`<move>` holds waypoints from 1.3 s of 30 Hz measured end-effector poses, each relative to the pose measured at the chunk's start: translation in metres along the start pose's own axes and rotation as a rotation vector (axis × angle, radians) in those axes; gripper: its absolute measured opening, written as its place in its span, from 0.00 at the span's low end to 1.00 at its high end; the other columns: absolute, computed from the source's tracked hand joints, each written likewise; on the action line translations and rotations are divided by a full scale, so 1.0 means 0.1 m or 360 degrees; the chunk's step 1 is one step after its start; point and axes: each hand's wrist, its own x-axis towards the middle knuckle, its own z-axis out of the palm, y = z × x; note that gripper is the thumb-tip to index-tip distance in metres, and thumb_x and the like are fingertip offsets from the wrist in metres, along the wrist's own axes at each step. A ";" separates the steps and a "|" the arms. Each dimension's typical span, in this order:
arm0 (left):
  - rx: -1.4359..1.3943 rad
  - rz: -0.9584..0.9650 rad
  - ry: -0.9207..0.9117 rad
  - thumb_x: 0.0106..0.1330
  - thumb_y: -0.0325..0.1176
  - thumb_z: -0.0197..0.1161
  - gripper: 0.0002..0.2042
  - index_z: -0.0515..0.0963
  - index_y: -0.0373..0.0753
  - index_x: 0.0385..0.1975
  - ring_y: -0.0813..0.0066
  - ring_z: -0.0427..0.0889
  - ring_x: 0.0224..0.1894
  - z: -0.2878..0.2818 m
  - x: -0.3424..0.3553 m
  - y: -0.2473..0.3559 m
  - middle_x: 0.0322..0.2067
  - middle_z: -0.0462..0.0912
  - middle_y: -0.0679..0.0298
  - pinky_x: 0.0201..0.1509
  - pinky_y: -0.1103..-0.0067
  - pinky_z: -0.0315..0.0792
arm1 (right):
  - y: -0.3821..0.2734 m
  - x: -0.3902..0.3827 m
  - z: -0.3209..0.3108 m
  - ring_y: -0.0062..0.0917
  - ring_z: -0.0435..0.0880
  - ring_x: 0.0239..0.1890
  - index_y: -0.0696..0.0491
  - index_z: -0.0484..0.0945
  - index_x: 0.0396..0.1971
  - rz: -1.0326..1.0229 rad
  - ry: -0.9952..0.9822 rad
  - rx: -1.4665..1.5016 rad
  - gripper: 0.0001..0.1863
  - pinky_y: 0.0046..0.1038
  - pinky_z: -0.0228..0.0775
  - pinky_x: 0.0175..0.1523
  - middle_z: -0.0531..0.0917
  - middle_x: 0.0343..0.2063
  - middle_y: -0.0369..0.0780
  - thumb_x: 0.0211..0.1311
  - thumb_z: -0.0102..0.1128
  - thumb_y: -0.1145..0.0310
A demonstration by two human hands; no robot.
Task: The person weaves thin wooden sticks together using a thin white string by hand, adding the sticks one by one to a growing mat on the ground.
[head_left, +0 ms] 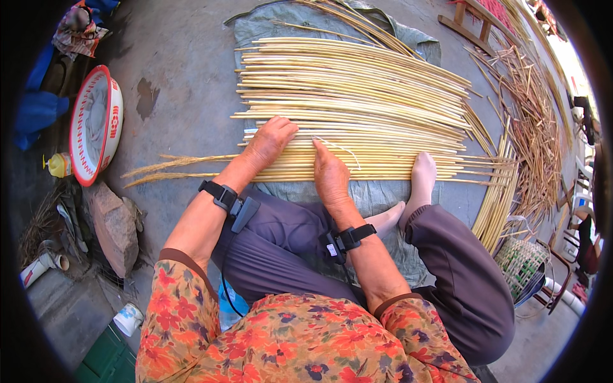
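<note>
Pale yellow reed stalks (357,76) lie side by side in a broad mat on a grey-green sheet (255,25). My left hand (269,142) rests on the near part of the mat, fingers curled round stalks at its left side. My right hand (330,167) is just right of it, thumb and finger pinched on a thin white cord (348,152) that loops over the nearest stalks. A few of these near stalks end in feathery tips (150,168) reaching out to the left. My socked foot (423,175) presses against the mat's near edge at the right.
At the left stand a red-rimmed white basin (113,124), a yellow bottle (59,165), a rock (112,226) and a white cup (128,319). At the right are loose dry stalks (530,134), a woven basket (520,271) and, farther back, a wooden frame (460,29).
</note>
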 end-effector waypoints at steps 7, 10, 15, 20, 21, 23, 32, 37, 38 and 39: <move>0.0042 -0.0004 -0.0070 0.60 0.25 0.59 0.09 0.76 0.32 0.39 0.57 0.76 0.41 0.00 0.00 -0.02 0.35 0.77 0.56 0.47 0.69 0.73 | -0.04 0.00 0.04 0.42 0.84 0.32 0.45 0.78 0.51 0.0104 0.0014 0.0015 0.14 0.41 0.75 0.37 0.85 0.31 0.45 0.67 0.51 0.66; 0.0080 0.0041 -0.0072 0.60 0.24 0.56 0.10 0.75 0.32 0.41 0.57 0.76 0.42 -0.02 -0.01 -0.01 0.36 0.77 0.55 0.47 0.68 0.73 | -0.04 -0.01 0.05 0.42 0.84 0.33 0.43 0.78 0.51 0.0139 0.0028 0.0037 0.14 0.41 0.75 0.38 0.85 0.31 0.46 0.68 0.52 0.65; 0.0134 0.0034 -0.0111 0.57 0.23 0.54 0.13 0.75 0.32 0.43 0.57 0.76 0.43 -0.05 -0.01 0.03 0.37 0.76 0.55 0.48 0.68 0.73 | -0.06 0.00 0.07 0.42 0.84 0.32 0.43 0.77 0.49 0.0179 0.0071 0.0089 0.12 0.40 0.74 0.37 0.85 0.30 0.45 0.67 0.53 0.66; 0.0141 0.0039 -0.0115 0.57 0.24 0.55 0.14 0.74 0.33 0.43 0.57 0.76 0.42 -0.07 -0.01 0.05 0.37 0.76 0.55 0.47 0.68 0.73 | -0.08 0.02 0.05 0.42 0.84 0.31 0.47 0.78 0.46 0.0185 0.0079 0.0093 0.10 0.40 0.74 0.35 0.84 0.30 0.45 0.67 0.52 0.67; 0.0137 0.0048 -0.0107 0.57 0.24 0.55 0.13 0.74 0.33 0.43 0.57 0.76 0.42 -0.07 0.00 0.06 0.37 0.76 0.56 0.47 0.68 0.73 | -0.08 0.03 0.05 0.42 0.84 0.31 0.47 0.78 0.46 0.0185 0.0100 0.0110 0.10 0.41 0.74 0.35 0.84 0.29 0.45 0.67 0.52 0.67; 0.0139 0.0059 -0.0093 0.57 0.24 0.55 0.13 0.74 0.33 0.43 0.57 0.75 0.42 -0.08 0.00 0.07 0.37 0.75 0.56 0.46 0.68 0.73 | -0.09 0.03 0.05 0.42 0.84 0.31 0.46 0.77 0.45 0.0180 0.0125 0.0138 0.10 0.41 0.74 0.35 0.84 0.29 0.44 0.67 0.52 0.67; 0.0119 0.0060 -0.0143 0.57 0.24 0.54 0.13 0.74 0.32 0.43 0.57 0.76 0.43 -0.14 0.03 0.08 0.37 0.76 0.56 0.47 0.68 0.73 | -0.09 0.06 0.05 0.44 0.83 0.30 0.45 0.76 0.43 0.0224 0.0125 0.0226 0.08 0.43 0.72 0.34 0.84 0.27 0.45 0.68 0.52 0.64; 0.0146 0.0086 -0.0131 0.57 0.24 0.54 0.13 0.74 0.32 0.43 0.57 0.76 0.42 -0.18 0.06 0.10 0.37 0.76 0.56 0.47 0.68 0.74 | -0.11 0.10 0.04 0.46 0.83 0.31 0.47 0.76 0.41 0.0302 0.0062 0.0237 0.07 0.45 0.71 0.34 0.84 0.27 0.46 0.68 0.52 0.64; 0.0150 0.0086 -0.0120 0.57 0.24 0.55 0.13 0.74 0.32 0.43 0.57 0.76 0.42 -0.19 0.07 0.11 0.37 0.76 0.56 0.46 0.69 0.74 | -0.11 0.11 0.04 0.46 0.83 0.31 0.47 0.76 0.41 0.0333 0.0052 0.0242 0.07 0.45 0.71 0.35 0.84 0.27 0.46 0.68 0.52 0.64; 0.0145 0.0081 -0.0132 0.57 0.24 0.55 0.13 0.74 0.32 0.42 0.58 0.76 0.42 -0.19 0.07 0.12 0.37 0.76 0.56 0.46 0.69 0.74 | -0.12 0.12 0.06 0.47 0.82 0.32 0.48 0.76 0.40 0.0317 0.0086 0.0299 0.07 0.45 0.71 0.35 0.84 0.27 0.47 0.68 0.53 0.63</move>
